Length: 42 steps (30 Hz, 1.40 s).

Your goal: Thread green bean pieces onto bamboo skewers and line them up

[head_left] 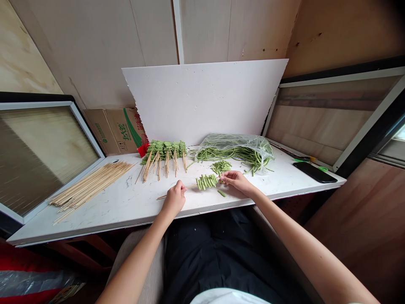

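My left hand (176, 196) is closed around a thin wooden skewer (161, 197), whose blunt end sticks out to the left. Several short green bean pieces (206, 182) are threaded side by side on its right part. At the skewer's right end, my right hand (234, 180) pinches a green bean piece (220, 176) between thumb and fingers. One loose cut piece (221, 193) lies on the table just below. Behind my right hand sits a small pile of cut bean pieces (221, 166).
Finished bean skewers (167, 151) are stacked at the back, left of a clear plastic bag (234, 143) with long beans (218, 153). Bare skewers (91, 188) lie at the left. A black phone (314, 172) rests at the right. A white board (202, 101) stands behind the table (126, 213).
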{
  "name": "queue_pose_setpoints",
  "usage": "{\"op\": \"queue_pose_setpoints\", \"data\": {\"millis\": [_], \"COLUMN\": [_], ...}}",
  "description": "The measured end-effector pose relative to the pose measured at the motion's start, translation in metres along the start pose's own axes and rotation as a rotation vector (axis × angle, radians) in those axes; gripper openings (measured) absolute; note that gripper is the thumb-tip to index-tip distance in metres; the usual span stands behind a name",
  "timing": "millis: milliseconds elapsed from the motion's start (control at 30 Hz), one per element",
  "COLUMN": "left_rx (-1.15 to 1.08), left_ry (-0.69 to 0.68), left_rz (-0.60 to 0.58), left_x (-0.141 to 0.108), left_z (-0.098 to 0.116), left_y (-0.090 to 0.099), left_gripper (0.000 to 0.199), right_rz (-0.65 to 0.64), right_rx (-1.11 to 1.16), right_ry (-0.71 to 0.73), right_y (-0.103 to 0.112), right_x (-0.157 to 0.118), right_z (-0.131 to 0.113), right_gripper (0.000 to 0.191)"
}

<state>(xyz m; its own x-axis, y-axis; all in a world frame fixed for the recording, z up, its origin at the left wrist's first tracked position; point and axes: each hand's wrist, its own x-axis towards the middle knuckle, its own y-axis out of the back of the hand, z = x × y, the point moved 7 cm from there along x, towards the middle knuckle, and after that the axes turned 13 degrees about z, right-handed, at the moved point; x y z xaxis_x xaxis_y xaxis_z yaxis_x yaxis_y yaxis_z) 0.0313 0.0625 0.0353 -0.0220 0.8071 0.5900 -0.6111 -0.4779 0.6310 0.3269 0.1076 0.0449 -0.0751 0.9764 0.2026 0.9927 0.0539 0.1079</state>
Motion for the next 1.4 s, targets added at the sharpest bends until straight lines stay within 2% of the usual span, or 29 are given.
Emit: {"op": "queue_pose_setpoints", "data": {"millis": [367,1067,1400], "left_rx": [-0.001,-0.025,-0.112], "left_ry": [0.011,0.005,0.021], "left_rz": [0.012,0.032,0.097], "left_x": [0.000,0.000,0.002], "left_z": [-0.002,0.001,-0.004], "left_y": [-0.001,0.002,0.006], "left_gripper": [0.016,0.027,0.018], "right_rz": [0.012,0.196,0.131], "right_rx": [0.002,-0.096,-0.055], "right_ry": [0.013,0.055,0.115], "right_y": [0.003,0.008,0.004], "right_x": [0.001,0.001,0.000], "right_z": [0.002,-0.001,-0.019], "right_gripper": [0.050,0.051,0.049]}}
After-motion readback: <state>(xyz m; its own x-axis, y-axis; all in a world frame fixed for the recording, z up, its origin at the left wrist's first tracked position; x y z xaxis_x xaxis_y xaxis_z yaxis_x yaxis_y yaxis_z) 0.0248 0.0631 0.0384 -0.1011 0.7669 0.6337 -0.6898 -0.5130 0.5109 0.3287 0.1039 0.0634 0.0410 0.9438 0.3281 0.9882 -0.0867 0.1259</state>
